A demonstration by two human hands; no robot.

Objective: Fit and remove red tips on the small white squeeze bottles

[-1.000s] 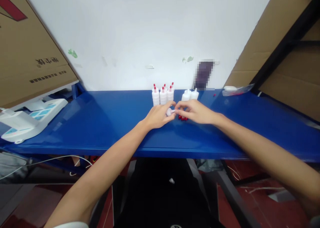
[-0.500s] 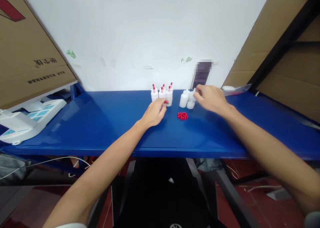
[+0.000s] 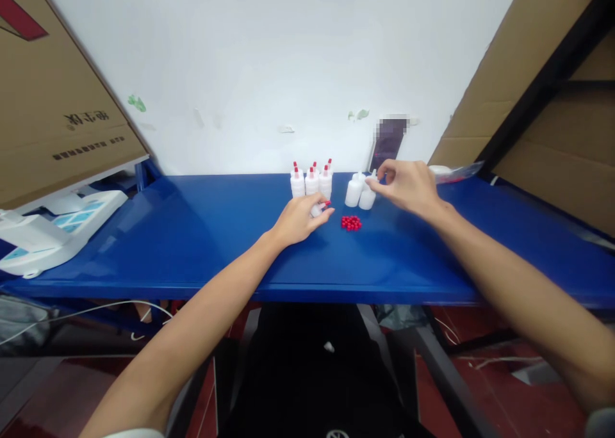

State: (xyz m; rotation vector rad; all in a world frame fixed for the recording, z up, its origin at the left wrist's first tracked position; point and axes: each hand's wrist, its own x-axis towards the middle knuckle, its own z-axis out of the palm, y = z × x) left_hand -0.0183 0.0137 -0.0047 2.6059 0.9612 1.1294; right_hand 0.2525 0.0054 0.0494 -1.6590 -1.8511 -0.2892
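Note:
A small white squeeze bottle with a red tip (image 3: 317, 210) lies tilted in my left hand (image 3: 298, 220), its fingers closed around it. Just behind that hand stands a group of white bottles with red tips (image 3: 312, 183). My right hand (image 3: 408, 185) is beside the white bottles without red tips (image 3: 353, 193). Its thumb and index finger are apart, close to the spout of the nearest white bottle (image 3: 368, 199); whether they touch it is hard to tell. Between the hands, a small pile of red caps (image 3: 351, 223) rests on the blue table (image 3: 202, 233).
A dark phone-like object (image 3: 388, 145) leans against the white wall. To the right lies a clear plastic bag (image 3: 456, 171). A white device with light-blue panels (image 3: 72, 227) sits at the left, below a large cardboard box (image 3: 72, 92).
The bottle in my left hand now shows more of its body, its red tip pointing right. My right hand's fingers have spread near the spout, and the nearest plain bottle now stands upright.

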